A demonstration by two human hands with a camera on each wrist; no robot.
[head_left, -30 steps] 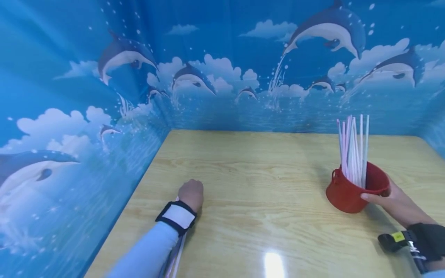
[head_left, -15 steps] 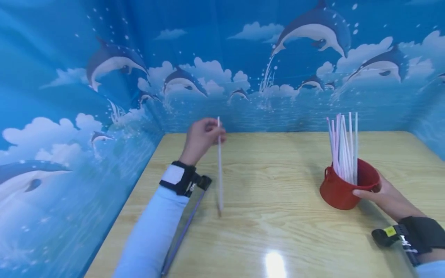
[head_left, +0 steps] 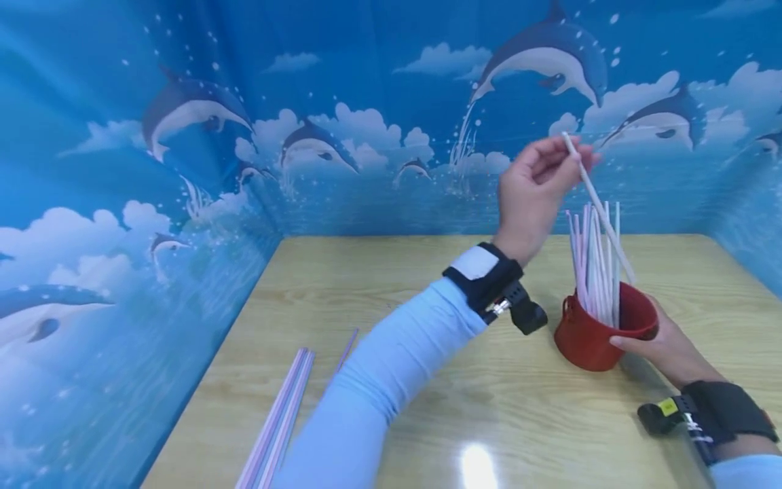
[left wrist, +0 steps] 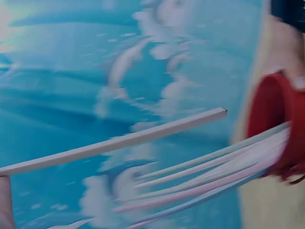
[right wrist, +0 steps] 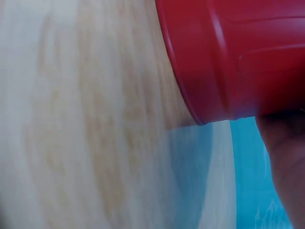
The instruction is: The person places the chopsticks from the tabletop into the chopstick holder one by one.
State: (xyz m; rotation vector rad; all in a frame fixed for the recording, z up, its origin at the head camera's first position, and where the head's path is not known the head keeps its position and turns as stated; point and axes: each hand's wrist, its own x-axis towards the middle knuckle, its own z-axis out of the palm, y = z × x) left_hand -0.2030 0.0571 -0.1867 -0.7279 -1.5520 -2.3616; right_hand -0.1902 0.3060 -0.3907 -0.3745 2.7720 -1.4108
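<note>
Blurring across the left wrist view, the dolphin backdrop [left wrist: 119,71] smears into streaks, and only a sliver of thumb shows at its lower left corner, so the grip cannot be read from there. The right wrist view is filled by the side of the red cup [right wrist: 238,57] and a strip of the wooden surface [right wrist: 71,119]; the right hand appears there only as a dark, out-of-focus patch at the lower right edge. In the head view the left forearm hides part of the surface beside the cup, and the loose straws [head_left: 277,414] lying far to the left of the cup run out of frame at the bottom.

Raised above and just left of the red cup [head_left: 586,336], the left hand [head_left: 534,193] pinches a single white straw [head_left: 599,207] near its top end between thumb and curled fingers. That straw slants down to the right, its lower end over the cup's mouth, just beside the bundle of straws [head_left: 592,258] standing in the cup; whether its tip is already inside the rim cannot be told. In the left wrist view the same straw [left wrist: 124,140] stretches toward the cup [left wrist: 279,124], apart from the fanned bundle [left wrist: 209,176] below it.

On the cup's right side, the right hand [head_left: 662,346] wraps around the cup, thumb laid on the near rim, fingers curled behind the wall. The cup stands on the surface [head_left: 427,285] near the backdrop's right corner.
</note>
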